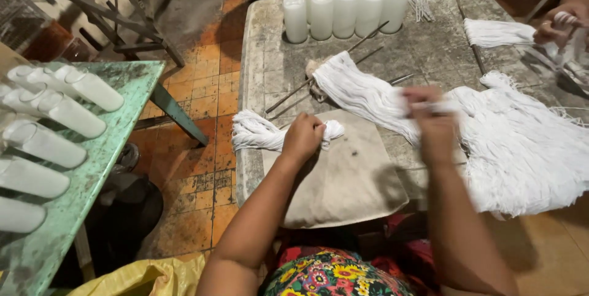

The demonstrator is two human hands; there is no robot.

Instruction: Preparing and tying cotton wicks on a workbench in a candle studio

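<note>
Left hand (302, 138) clenched on string bundle (261, 131) lying left-right, right hand (432, 118) blurred, pinching strands (429, 106)

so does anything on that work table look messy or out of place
Mostly orderly. The glass candles stand upright in rows. The thin metal rods lie scattered at angles, partly under the white wick strands, which spill over the table's near edge. Nothing looks spilled or broken.

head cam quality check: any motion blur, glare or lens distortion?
Head view: right hand is motion-blurred over the white strings; left hand is sharp, gripping a string bundle; wide-angle bending at the green table; soft light, no harsh glare.
</note>
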